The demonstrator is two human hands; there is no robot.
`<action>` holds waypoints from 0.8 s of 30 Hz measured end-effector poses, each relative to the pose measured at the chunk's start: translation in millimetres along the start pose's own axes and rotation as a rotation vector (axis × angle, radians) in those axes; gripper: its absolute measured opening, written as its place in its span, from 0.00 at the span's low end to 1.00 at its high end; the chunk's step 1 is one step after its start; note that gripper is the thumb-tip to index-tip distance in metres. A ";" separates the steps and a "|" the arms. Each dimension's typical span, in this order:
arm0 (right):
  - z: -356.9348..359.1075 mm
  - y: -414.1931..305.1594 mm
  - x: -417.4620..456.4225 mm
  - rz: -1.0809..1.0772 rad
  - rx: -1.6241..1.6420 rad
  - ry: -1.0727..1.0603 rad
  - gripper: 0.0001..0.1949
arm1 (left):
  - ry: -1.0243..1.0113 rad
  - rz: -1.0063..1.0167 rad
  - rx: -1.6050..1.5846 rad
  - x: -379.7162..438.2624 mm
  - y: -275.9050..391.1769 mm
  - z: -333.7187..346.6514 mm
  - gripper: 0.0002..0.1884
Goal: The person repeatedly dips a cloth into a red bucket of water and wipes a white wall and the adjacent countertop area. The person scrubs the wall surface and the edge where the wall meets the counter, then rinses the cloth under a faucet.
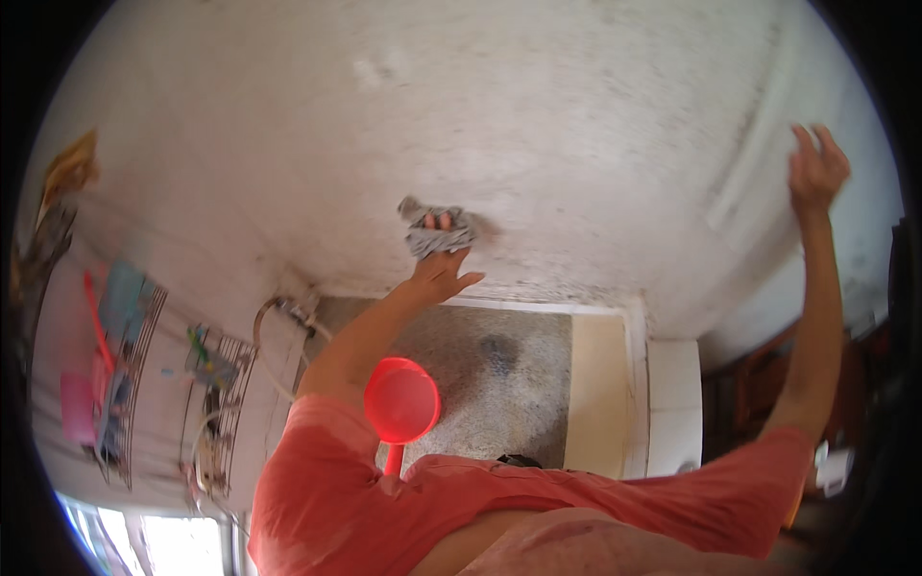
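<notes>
My left hand (441,270) presses a crumpled grey cloth (439,230) against the stained white wall (547,165). Two fingertips show through the folds of the cloth, and the thumb points away to the right. Raised at the far right, my right hand (817,169) has bent, spread fingers and holds nothing; whether it touches the wall beside it I cannot tell. Below my left forearm a red plastic dipper (402,402) shows its round bowl, with its handle running down to the red shirt.
Wire shelves (140,360) on the left wall hold a pink cup (77,407), a teal container (124,299) and other items. A hose (258,338) curves beside them. Below lies a speckled floor (504,389) with a pale raised edge (599,389). Dark wooden furniture (753,389) stands right.
</notes>
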State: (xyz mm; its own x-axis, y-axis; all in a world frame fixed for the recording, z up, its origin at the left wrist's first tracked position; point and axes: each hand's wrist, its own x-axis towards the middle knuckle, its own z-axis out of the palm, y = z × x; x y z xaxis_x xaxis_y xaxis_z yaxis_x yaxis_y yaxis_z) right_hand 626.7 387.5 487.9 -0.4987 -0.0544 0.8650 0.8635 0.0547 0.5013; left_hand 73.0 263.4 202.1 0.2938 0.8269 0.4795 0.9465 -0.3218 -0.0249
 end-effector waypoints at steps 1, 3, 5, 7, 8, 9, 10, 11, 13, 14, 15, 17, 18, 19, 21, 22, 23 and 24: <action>-6.7 -7.9 6.4 0.028 -0.046 -0.065 0.18 | -0.008 0.028 -0.074 -5.8 6.5 10.9 0.33; -2.6 -6.8 8.4 0.022 0.015 0.022 0.17 | -0.033 0.104 -0.144 -3.4 27.1 12.3 0.32; -0.1 -17.4 12.9 0.046 0.030 0.089 0.14 | -0.069 0.142 -0.153 10.7 53.8 -16.4 0.34; -25.2 -25.3 24.6 0.082 -0.057 0.017 0.14 | -0.114 0.145 -0.218 24.7 79.8 -33.0 0.37; -31.8 -27.5 26.2 0.098 -0.068 0.004 0.15 | -0.109 0.102 -0.475 26.8 89.4 -29.7 0.39; -36.4 -41.1 23.2 0.172 0.003 0.047 0.17 | -0.116 0.048 -0.728 31.9 97.6 -24.8 0.41; -52.8 -68.9 21.5 0.180 0.099 0.012 0.18 | -0.126 -0.022 -0.974 37.1 103.5 -24.1 0.43; -68.1 -101.5 11.7 0.240 0.270 -0.028 0.19 | -0.135 -0.099 -1.158 44.4 120.1 -39.8 0.44; -85.3 -158.9 -33.5 0.562 0.888 -0.456 0.30 | -0.169 -0.238 -1.550 64.1 168.1 -84.5 0.48; -99.0 -192.0 -55.7 0.640 0.930 -0.613 0.36 | -0.228 -0.304 -1.744 68.5 176.4 -90.0 0.46; -115.6 -212.0 -61.5 0.827 1.214 -0.754 0.37 | -0.331 -0.127 -1.841 74.6 183.9 -99.3 0.50; -153.2 -234.0 -60.5 1.320 1.706 -0.948 0.37 | -0.280 -0.170 -1.951 82.2 210.6 -111.7 0.44; -159.4 -235.8 -56.3 1.415 1.859 -0.889 0.34 | -0.370 -0.111 -1.937 82.3 222.0 -120.0 0.45; -163.3 -237.1 -51.1 1.506 2.016 -0.824 0.31 | -0.411 -0.133 -1.847 85.0 229.9 -116.8 0.44; -170.8 -231.5 -37.7 1.560 2.189 -0.753 0.25 | -0.338 -0.068 -1.481 93.7 225.7 -105.4 0.43; -180.2 -225.8 -23.6 1.523 2.208 -0.763 0.21 | -0.326 -0.112 -1.562 94.0 221.0 -112.6 0.42; -184.5 -223.6 -13.5 1.485 2.228 -0.774 0.18 | -0.311 -0.157 -1.643 95.0 214.2 -123.4 0.41; -179.9 -223.3 -14.7 1.645 2.011 -0.827 0.11 | -0.305 -0.192 -1.731 96.2 211.8 -132.1 0.40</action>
State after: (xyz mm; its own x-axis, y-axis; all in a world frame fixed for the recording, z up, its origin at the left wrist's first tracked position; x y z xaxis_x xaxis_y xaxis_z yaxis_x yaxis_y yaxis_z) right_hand 454.6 196.7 359.7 -0.2954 0.9547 0.0362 -0.2989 -0.0563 -0.9526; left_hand 284.0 213.9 358.8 0.4087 0.8919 0.1933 -0.1865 -0.1257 0.9744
